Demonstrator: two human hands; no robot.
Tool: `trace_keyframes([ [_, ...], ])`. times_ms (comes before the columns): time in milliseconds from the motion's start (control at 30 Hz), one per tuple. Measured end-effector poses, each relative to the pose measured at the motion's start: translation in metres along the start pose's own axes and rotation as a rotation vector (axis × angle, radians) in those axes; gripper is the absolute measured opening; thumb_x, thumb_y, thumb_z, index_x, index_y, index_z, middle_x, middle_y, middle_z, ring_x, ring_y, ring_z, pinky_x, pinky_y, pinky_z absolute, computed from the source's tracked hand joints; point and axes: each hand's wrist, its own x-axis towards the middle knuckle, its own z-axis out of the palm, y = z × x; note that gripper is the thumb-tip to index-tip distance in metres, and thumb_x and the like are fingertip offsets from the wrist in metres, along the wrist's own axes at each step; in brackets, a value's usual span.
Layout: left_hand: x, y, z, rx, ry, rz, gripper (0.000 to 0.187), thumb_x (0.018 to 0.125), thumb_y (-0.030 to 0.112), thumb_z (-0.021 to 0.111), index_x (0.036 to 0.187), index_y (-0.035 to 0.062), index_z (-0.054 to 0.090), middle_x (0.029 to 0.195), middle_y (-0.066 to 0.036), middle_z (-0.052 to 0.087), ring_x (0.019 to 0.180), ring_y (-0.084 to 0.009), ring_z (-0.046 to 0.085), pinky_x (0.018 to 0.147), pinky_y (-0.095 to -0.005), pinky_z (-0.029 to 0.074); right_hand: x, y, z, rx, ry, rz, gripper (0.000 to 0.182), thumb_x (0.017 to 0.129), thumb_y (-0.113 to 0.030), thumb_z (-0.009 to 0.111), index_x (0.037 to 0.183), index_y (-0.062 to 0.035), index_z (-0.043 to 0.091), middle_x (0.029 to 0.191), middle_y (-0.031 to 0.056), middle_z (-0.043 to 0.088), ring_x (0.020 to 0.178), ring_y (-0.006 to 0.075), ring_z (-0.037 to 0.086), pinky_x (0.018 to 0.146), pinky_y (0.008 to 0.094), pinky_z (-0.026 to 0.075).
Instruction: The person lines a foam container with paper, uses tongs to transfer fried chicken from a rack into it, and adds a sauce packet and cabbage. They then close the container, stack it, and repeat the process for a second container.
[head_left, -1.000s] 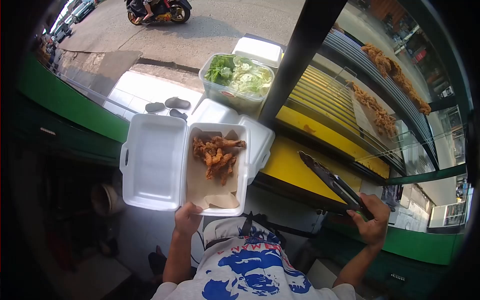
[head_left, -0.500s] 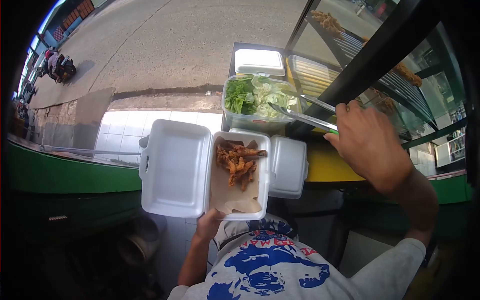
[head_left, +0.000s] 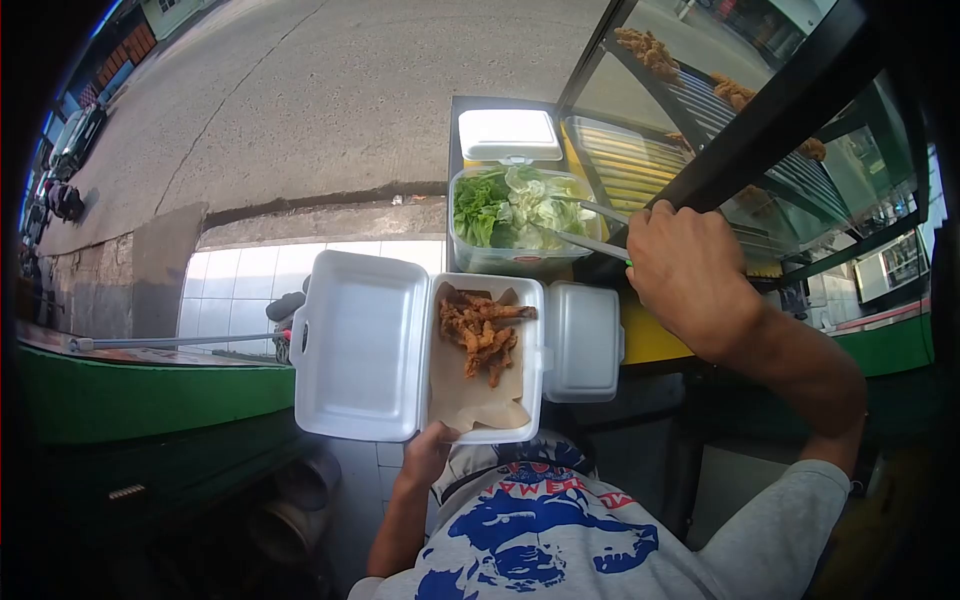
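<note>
My left hand (head_left: 427, 455) grips the near edge of an opened white foam takeaway box (head_left: 362, 345). Inside its right half, fried chicken pieces (head_left: 483, 335) lie on brown paper (head_left: 475, 398). My right hand (head_left: 688, 270) is closed around metal tongs (head_left: 592, 240), whose tips reach into a clear plastic tub (head_left: 520, 262). Leafy green lettuce (head_left: 484, 208) fills the tub's left side, and paler shredded leaves (head_left: 540, 205) fill the right, where the tong tips rest among them.
A closed foam box (head_left: 510, 134) stands behind the tub; another closed box (head_left: 583, 340) sits right of the opened one. The glass display case (head_left: 780, 100) with fried chicken (head_left: 648, 52) rises at the right. Beyond the green counter edge (head_left: 150, 395) lies a street (head_left: 370, 90).
My right hand and the tongs have moved slightly left and down, with the tips deeper in the pale leaves. The motorbike on the street has moved farther left.
</note>
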Motion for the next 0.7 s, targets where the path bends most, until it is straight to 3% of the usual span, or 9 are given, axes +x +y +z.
trace_keyframes([
  [67, 0.000, -0.008, -0.001, -0.130, 0.063, -0.289, 0.014, 0.086, -0.002, 0.051, 0.074, -0.0051, 0.057, 0.080, -0.014, 0.061, 0.077, -0.0198, 0.060, 0.078, -0.0329, 0.050, 0.001, -0.001, -0.004, -0.008, 0.004, 0.008, 0.013, 0.085, -0.012, 0.060, 0.083, -0.0085, 0.073, 0.081, 0.0077, 0.071, 0.076, 0.0188, 0.071, 0.061, 0.0299, 0.056],
  [200, 0.004, -0.003, -0.001, -0.175, 0.055, -0.308, 0.022, 0.085, 0.005, 0.043, 0.075, -0.0072, 0.058, 0.077, -0.015, 0.061, 0.078, -0.0221, 0.058, 0.083, -0.0356, 0.047, 0.007, -0.006, -0.008, -0.062, -0.058, 0.042, 0.012, 0.084, -0.012, 0.062, 0.084, -0.0117, 0.073, 0.079, 0.0048, 0.071, 0.075, 0.0159, 0.071, 0.059, 0.0285, 0.055],
  [300, 0.003, -0.012, -0.003, -0.335, 0.043, -0.317, 0.013, 0.086, -0.001, 0.052, 0.074, -0.0044, 0.058, 0.075, -0.014, 0.062, 0.076, -0.0193, 0.060, 0.077, -0.0326, 0.050, 0.005, -0.009, -0.012, -0.093, -0.058, 0.046, 0.010, 0.084, -0.013, 0.063, 0.084, -0.0135, 0.074, 0.079, 0.0028, 0.071, 0.077, 0.0145, 0.071, 0.058, 0.0274, 0.054],
  [367, 0.005, -0.006, 0.001, 0.149, 0.010, 0.170, 0.014, 0.081, -0.010, 0.064, 0.073, -0.0013, 0.057, 0.076, -0.011, 0.063, 0.073, -0.0156, 0.062, 0.070, -0.0280, 0.051, 0.007, -0.012, -0.013, -0.112, -0.041, 0.058, 0.010, 0.084, -0.014, 0.064, 0.084, -0.0143, 0.074, 0.080, 0.0020, 0.071, 0.077, 0.0140, 0.071, 0.058, 0.0270, 0.054],
  [500, 0.008, -0.006, 0.003, 0.207, 0.013, 0.245, 0.023, 0.074, -0.016, 0.071, 0.072, 0.0010, 0.056, 0.076, -0.009, 0.064, 0.070, -0.0127, 0.063, 0.065, -0.0246, 0.050, 0.013, -0.013, -0.012, -0.133, -0.101, 0.036, 0.011, 0.084, -0.014, 0.063, 0.084, -0.0155, 0.074, 0.082, 0.0012, 0.071, 0.080, 0.0143, 0.070, 0.060, 0.0277, 0.054],
  [600, 0.006, -0.001, 0.007, 0.256, 0.009, 0.189, 0.022, 0.075, -0.015, 0.069, 0.072, 0.0010, 0.056, 0.076, -0.009, 0.065, 0.072, -0.0129, 0.063, 0.066, -0.0254, 0.050, 0.010, -0.007, -0.018, -0.124, -0.084, 0.026, 0.012, 0.085, -0.014, 0.062, 0.084, -0.0149, 0.074, 0.084, 0.0018, 0.072, 0.081, 0.0156, 0.071, 0.062, 0.0286, 0.054],
  [667, 0.006, -0.006, 0.012, -0.245, 0.097, -0.145, 0.022, 0.074, -0.016, 0.069, 0.073, 0.0013, 0.056, 0.076, -0.009, 0.066, 0.072, -0.0131, 0.064, 0.065, -0.0256, 0.050, 0.003, 0.001, -0.019, -0.079, -0.049, 0.026, 0.015, 0.086, -0.013, 0.060, 0.084, -0.0130, 0.074, 0.086, 0.0044, 0.072, 0.083, 0.0174, 0.071, 0.064, 0.0298, 0.055],
  [700, 0.008, -0.003, 0.011, -0.246, 0.100, -0.142, 0.022, 0.074, -0.016, 0.069, 0.073, 0.0013, 0.056, 0.076, -0.009, 0.066, 0.072, -0.0131, 0.064, 0.065, -0.0256, 0.050, 0.000, 0.003, -0.019, -0.080, -0.045, 0.024, 0.015, 0.086, -0.013, 0.060, 0.084, -0.0130, 0.074, 0.086, 0.0044, 0.072, 0.083, 0.0174, 0.071, 0.064, 0.0298, 0.055],
])
